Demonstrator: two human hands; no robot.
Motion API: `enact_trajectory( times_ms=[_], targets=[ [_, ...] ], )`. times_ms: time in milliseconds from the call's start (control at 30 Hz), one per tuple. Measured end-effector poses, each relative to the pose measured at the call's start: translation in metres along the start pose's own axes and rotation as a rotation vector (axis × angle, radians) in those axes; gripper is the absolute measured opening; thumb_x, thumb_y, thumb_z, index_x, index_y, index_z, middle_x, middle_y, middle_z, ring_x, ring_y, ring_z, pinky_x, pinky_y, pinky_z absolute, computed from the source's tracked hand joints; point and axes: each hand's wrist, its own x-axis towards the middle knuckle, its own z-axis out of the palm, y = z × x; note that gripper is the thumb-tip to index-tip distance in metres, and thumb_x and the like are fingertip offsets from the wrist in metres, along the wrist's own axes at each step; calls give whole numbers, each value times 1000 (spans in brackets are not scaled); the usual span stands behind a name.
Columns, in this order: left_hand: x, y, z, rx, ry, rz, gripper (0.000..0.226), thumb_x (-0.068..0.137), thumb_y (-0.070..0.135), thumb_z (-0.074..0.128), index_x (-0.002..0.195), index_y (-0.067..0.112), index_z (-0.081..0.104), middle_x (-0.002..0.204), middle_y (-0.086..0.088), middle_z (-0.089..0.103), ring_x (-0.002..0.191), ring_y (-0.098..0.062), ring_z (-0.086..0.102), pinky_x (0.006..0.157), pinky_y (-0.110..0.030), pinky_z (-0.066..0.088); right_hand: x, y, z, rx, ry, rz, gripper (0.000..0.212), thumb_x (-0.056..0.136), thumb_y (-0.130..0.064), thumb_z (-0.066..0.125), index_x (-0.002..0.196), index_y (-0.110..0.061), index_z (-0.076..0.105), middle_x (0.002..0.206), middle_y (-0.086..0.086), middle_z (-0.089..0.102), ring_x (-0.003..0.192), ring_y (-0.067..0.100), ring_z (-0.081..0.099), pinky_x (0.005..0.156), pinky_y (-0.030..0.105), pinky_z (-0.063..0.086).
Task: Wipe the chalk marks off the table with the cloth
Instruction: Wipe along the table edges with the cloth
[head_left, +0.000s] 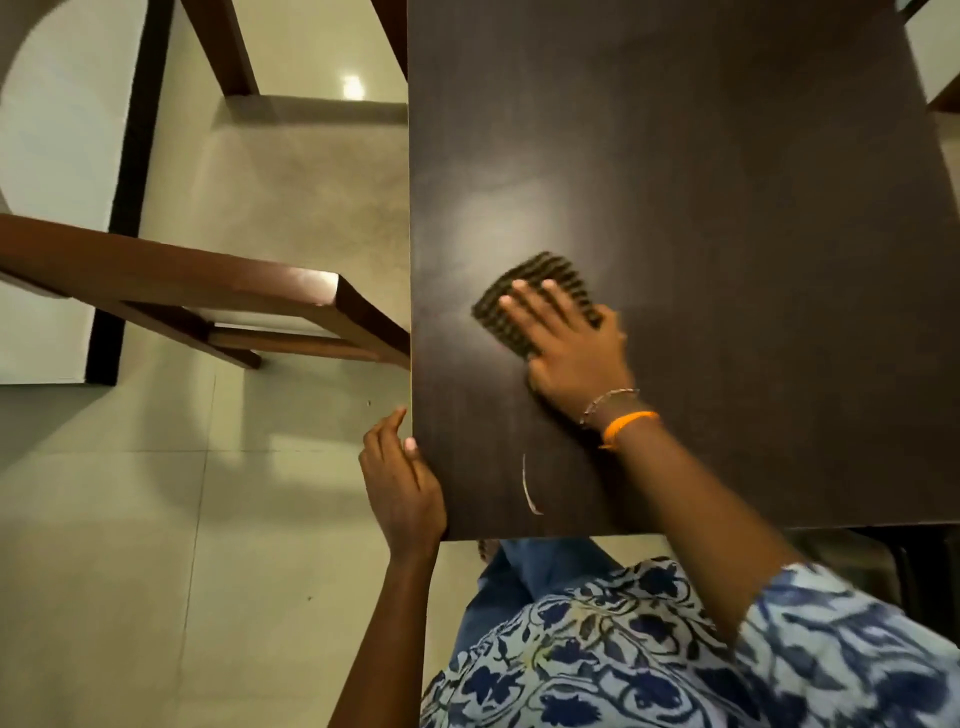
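A dark brown table (727, 182) fills the right of the view. My right hand (566, 345) lies flat with straight fingers on a dark checked cloth (524, 291), pressing it onto the tabletop near the left edge. The cloth and hand look blurred. A thin curved white chalk mark (529, 486) shows on the table near the front edge, below my right wrist. My left hand (400, 483) rests at the table's front-left corner, its thumb on top of the edge and its fingers loosely bent beside it. A hazy pale smear sits above the cloth.
A brown wooden chair (218, 296) stands left of the table, close to its edge. Another wooden frame leg (223, 47) is at the top left. Pale floor tiles (156, 571) lie to the left. White furniture (935, 57) shows at the top right corner.
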Motion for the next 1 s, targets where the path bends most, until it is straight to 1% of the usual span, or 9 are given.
enact_trajectory(
  times_ms=[133, 200, 267, 333, 433, 533, 667, 833, 1000],
  targets=[
    [0, -3, 1, -41, -56, -71, 40, 95, 25, 27, 117, 6, 54, 121, -11, 54, 109, -24, 48, 87, -31, 40, -13, 87, -16, 42, 24, 454, 68, 79, -30, 35, 147, -31, 24, 157, -7, 21, 143, 18, 22, 97, 50, 25],
    [-1, -3, 1, -53, -63, -87, 40, 95, 25, 26, 116, 5, 54, 119, -11, 55, 108, -22, 47, 86, -28, 37, -5, 79, -15, 77, 55, 637, 67, 83, -29, 38, 147, -28, 21, 158, -5, 17, 144, 20, 17, 100, 56, 22],
    [-1, -2, 2, -65, -73, -94, 39, 95, 24, 26, 116, 6, 54, 118, -10, 55, 107, -19, 46, 87, -26, 34, 9, 42, -10, 75, 68, 714, 70, 85, -28, 43, 149, -26, 16, 159, -2, 11, 145, 23, 12, 101, 59, 21],
    [-1, -2, 2, -69, -84, -100, 39, 95, 24, 26, 115, 6, 55, 117, -10, 56, 107, -19, 46, 89, -23, 32, 18, -13, 0, 81, 47, 567, 73, 83, -31, 42, 149, -25, 12, 160, 0, 7, 146, 24, 10, 101, 57, 19],
    [0, 0, 1, -73, -92, -99, 45, 95, 31, 24, 111, 3, 56, 114, -12, 56, 104, -21, 47, 86, -12, 28, 17, -96, 11, 101, -18, 116, 74, 79, -34, 44, 148, -26, 19, 158, 0, 14, 145, 25, 16, 100, 56, 21],
    [0, 1, 1, -72, -92, -101, 52, 92, 35, 21, 110, 2, 56, 113, -12, 57, 102, -19, 45, 83, -5, 26, 36, -114, 10, 115, -81, -74, 72, 79, -35, 44, 147, -26, 23, 158, -2, 18, 145, 22, 18, 101, 56, 25],
    [-4, -2, -1, -55, -98, -113, 49, 93, 35, 21, 109, 6, 57, 109, -8, 58, 101, -18, 46, 79, -6, 26, 98, -90, 4, 112, -94, -147, 70, 84, -38, 42, 148, -27, 18, 159, -2, 9, 146, 20, 10, 101, 54, 19],
    [-10, -11, -4, -63, -103, -155, 41, 93, 28, 25, 113, 9, 56, 113, -6, 57, 103, -7, 41, 81, -7, 27, 183, -74, -9, 104, -55, 25, 66, 84, -39, 44, 146, -35, 20, 159, 10, -2, 146, 30, -3, 102, 52, 19],
    [-3, -10, -1, -125, -85, -129, 39, 93, 29, 28, 116, 13, 55, 116, -3, 55, 105, -9, 42, 85, -1, 27, 198, -69, -14, 9, -75, 26, 61, 91, -38, 37, 148, -33, 16, 159, 11, -1, 146, 33, -2, 105, 54, 19]
  ],
)
